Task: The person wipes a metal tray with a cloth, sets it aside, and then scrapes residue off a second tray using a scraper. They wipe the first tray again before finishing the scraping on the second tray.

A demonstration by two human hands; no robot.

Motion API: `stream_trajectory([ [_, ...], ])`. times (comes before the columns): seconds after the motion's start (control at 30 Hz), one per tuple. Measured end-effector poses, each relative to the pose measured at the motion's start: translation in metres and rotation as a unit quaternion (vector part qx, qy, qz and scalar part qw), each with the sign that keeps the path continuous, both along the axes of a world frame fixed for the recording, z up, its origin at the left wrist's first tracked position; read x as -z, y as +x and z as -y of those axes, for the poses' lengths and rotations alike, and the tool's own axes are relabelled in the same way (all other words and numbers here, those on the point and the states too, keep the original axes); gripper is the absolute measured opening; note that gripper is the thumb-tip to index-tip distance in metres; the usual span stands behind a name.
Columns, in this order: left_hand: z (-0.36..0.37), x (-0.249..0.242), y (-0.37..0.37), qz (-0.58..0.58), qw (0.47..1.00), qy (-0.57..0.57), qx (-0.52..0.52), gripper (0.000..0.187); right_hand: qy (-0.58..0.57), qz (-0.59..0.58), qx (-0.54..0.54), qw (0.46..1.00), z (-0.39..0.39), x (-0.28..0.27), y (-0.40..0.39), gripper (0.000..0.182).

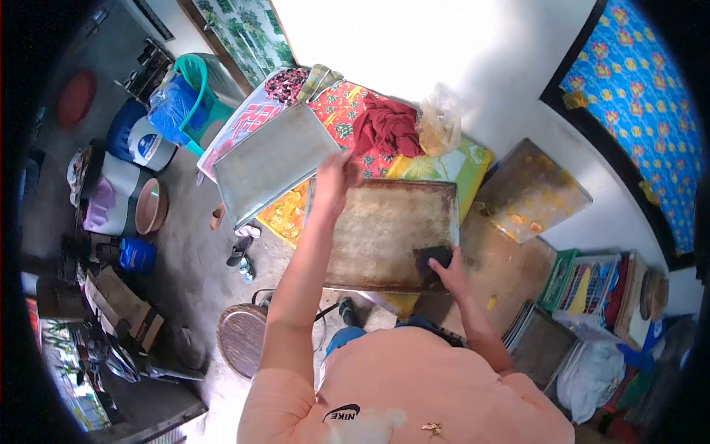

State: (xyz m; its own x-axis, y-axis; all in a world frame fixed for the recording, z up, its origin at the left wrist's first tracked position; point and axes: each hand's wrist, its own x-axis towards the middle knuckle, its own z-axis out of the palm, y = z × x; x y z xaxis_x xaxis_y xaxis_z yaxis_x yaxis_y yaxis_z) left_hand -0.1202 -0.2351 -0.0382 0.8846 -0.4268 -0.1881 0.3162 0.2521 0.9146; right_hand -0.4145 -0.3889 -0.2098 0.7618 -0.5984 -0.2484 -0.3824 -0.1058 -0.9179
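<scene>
Head view, looking straight down past a peach shirt (414, 385). Left hand (334, 177) is stretched forward, grip closed over the far-left corner of a brown stained baking tray (377, 229); fingers wrap the tray's edge. Right hand (450, 270) sits at the tray's near-right part, grip narrow, pressing down on a dark scrub pad (433, 259) that lies on the tray surface. The tray lies roughly flat in front of the person, over a yellow patterned cloth (444, 166); whether it rests fully on it, can't tell.

A second tray, grey metal (270, 163), lies just left of the left hand, tilted, one corner close to the fingers; touching or not, can't tell. A third tray with yellow bits on it (529, 192) leans to the right, well apart from both hands. A red cloth (386, 126) is bunched beyond the brown tray, next to a clear plastic bag (440, 122).

Floor on the left: green plastic chair (196, 92), blue-and-white containers (140, 140), a brown bowl (151, 207), sandals (240, 251), cardboard boxes (118, 303), a round woven tray (240, 337) near the person's left elbow. Right side: green crate with books (584, 281), white bag (592, 374). Blue flowered curtain (643, 96) at upper right.
</scene>
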Motion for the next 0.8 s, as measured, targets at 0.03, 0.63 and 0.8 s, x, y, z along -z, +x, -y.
stream_trajectory([
  [0.03,0.038,-0.018,0.007,0.041,0.999,0.011,-0.012,0.021,-0.02,0.0,-0.003,1.0,0.003,-0.004,-0.005,0.073],
  [0.63,0.233,-0.012,0.056,0.487,0.719,0.469,0.161,0.04,0.106,-0.023,-0.003,0.994,0.069,-0.04,-0.031,0.07],
  [0.8,0.202,0.012,0.047,0.592,0.689,0.417,0.033,0.045,0.075,-0.035,-0.02,0.996,0.075,-0.036,-0.013,0.083],
])
